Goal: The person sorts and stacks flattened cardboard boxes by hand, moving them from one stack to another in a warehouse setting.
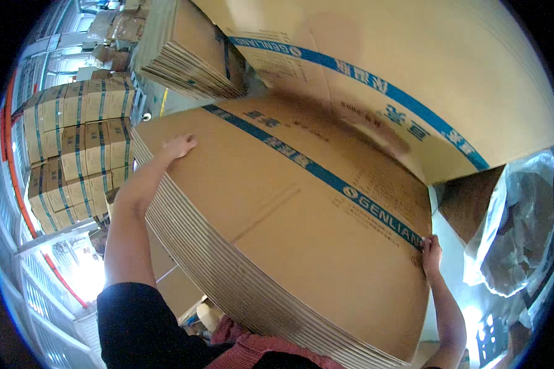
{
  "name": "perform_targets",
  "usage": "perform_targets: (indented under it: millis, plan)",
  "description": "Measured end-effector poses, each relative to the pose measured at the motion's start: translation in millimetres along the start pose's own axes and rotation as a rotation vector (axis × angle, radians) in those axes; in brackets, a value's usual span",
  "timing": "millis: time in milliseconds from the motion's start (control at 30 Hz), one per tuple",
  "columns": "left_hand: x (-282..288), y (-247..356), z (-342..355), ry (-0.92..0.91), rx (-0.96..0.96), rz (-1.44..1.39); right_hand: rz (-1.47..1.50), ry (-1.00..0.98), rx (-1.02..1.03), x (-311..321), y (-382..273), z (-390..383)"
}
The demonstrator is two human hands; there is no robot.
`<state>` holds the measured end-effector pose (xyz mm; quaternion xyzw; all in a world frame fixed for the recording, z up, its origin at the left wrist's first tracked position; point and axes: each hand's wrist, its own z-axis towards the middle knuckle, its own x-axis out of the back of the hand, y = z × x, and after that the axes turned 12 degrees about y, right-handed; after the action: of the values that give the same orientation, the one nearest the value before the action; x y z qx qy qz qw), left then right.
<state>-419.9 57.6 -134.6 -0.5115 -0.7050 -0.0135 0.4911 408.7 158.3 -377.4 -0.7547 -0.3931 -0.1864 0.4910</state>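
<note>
A thick stack of flattened cardboard boxes [277,240] lies in front of me, brown with a blue printed band across the top sheet. On its far left part rests my left hand [180,146], fingers loosely bent against the top sheet and not wrapped round anything. My right hand [432,255] grips the stack's right edge at the end of the blue band, its fingertips curled over the rim. How many sheets it holds is hidden. Just beyond the stack, a large cardboard panel [474,80] with a similar blue band leans upright.
Another pile of flattened cardboard [191,55] stands at the far left. Rows of closed cartons [86,147] are stacked further left, beside red rails. Clear plastic wrapping [517,227] hangs on the right next to a brown cardboard piece [471,200].
</note>
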Motion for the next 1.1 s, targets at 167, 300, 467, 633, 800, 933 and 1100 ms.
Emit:
perform_targets:
  millis: [167, 300, 467, 633, 800, 933, 1100]
  plan:
    - [30.3, -251.7, 50.1, 0.133, 0.056, 0.175, 0.006, -0.058, -0.032, -13.2, -20.6, -16.7]
    - [-103.5, -158.4, 119.6, 0.001, 0.305, -0.133, -0.283, 0.028, -0.144, 70.1, -22.1, -42.7]
    - [25.6, -343.7, 90.7, 0.108, 0.413, -0.426, -0.052, 0.013, -0.079, -25.9, -40.1, -57.8]
    - [-33.0, -264.6, 41.1, 0.037, 0.522, -0.884, -0.178, 0.025, -0.007, 26.6, -30.7, -80.5]
    - [-33.9, -235.8, 23.7, 0.108, 0.507, -0.836, -0.164, 0.058, -0.200, 73.2, 0.9, -91.2]
    - [-51.8, -281.0, 27.8, 0.002, 0.516, -1.262, -0.199, 0.087, -0.033, 52.2, 18.3, -87.1]
    - [-57.4, -241.1, 1.4, 0.053, 0.521, -1.274, -0.240, 0.048, -0.076, 91.6, -13.2, -77.6]
